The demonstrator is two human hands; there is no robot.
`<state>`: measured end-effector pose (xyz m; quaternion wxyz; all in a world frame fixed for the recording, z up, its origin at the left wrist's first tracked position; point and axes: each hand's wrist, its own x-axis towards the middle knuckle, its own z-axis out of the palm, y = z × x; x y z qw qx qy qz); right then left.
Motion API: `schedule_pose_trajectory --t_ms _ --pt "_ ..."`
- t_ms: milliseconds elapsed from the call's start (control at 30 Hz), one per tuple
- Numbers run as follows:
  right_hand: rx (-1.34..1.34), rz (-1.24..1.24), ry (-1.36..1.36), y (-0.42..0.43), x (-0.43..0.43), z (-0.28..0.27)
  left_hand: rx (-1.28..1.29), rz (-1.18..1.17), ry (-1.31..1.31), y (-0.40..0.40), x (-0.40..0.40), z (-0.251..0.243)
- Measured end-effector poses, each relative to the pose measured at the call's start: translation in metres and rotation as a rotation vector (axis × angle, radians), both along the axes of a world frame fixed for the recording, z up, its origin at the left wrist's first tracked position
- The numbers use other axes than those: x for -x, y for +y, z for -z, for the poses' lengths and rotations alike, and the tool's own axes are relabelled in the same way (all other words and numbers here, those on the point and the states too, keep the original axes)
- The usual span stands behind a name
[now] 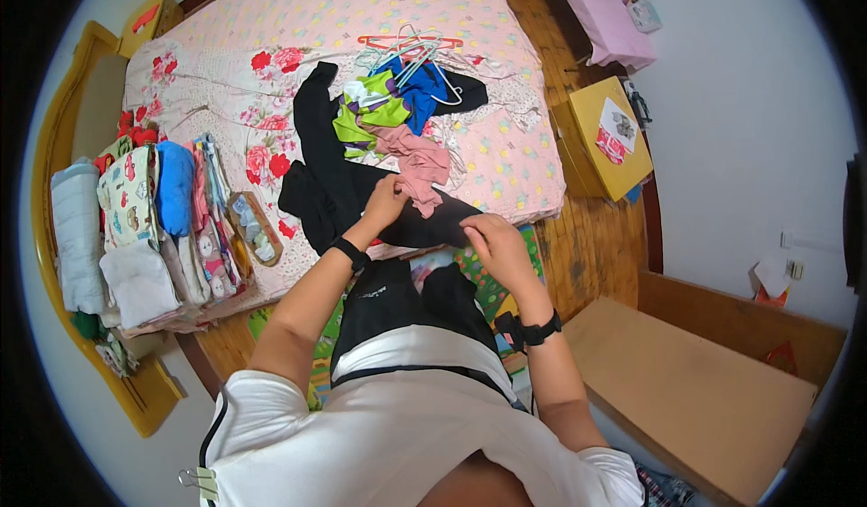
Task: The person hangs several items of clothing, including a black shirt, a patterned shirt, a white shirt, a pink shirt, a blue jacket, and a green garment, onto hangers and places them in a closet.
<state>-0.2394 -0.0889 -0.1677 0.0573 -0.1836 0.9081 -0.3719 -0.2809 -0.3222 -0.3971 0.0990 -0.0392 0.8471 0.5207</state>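
A black garment [413, 222] with long sleeves or legs lies spread along the near edge of the bed. My left hand [385, 203] is over it, its fingertips pinched at the edge of a crumpled pink garment [420, 158]. At the right end of the black cloth, my right hand [500, 244] has its thumb and fingers around the fabric's edge. Beyond them lie a lime-green and white garment [369, 107] and a blue garment [421, 90]. Several light-green and white clothes hangers [416, 50] are heaped on top, with a red hanger [372, 41] behind.
Folded clothes and towels [132, 189] stand stacked on the bed's left side, beside a small tray [256, 229] holding small cloth items. A yellow cabinet [596, 141] bearing papers stands right of the bed. Nearer, at right, is a large brown board [691, 385]. A colourful mat [521, 256] covers the floor.
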Motion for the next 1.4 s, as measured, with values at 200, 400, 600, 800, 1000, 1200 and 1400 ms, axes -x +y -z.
schedule_pose_trajectory --t_ms 200,400,600,800,1000,1200,1400 --pt "-0.008 -0.147 -0.110 -0.007 0.083 0.083 0.184 -0.161 -0.173 -0.027 0.029 0.054" --pt "0.020 -0.149 -0.156 -0.004 0.160 0.234 0.321 -0.282 -0.192 -0.047 0.094 0.090" --pt "-0.222 -0.069 -0.249 -0.022 0.234 0.366 0.119 -0.338 -0.318 -0.050 0.125 0.139" --pt "-0.599 -0.173 -0.080 -0.032 0.231 0.449 -0.131 -0.362 -0.510 -0.018 0.103 0.161" --pt "0.899 0.195 -1.109 -0.048 0.236 0.326 -0.089 -0.494 -0.395 0.007 0.073 0.174" --pt "1.655 -0.065 -1.263 0.010 0.265 0.184 -0.539 -0.381 -0.562 0.004 0.117 0.090" --pt "1.140 0.414 -0.885 0.057 0.269 0.166 -0.816 -0.828 -0.264 -0.025 0.138 0.004"
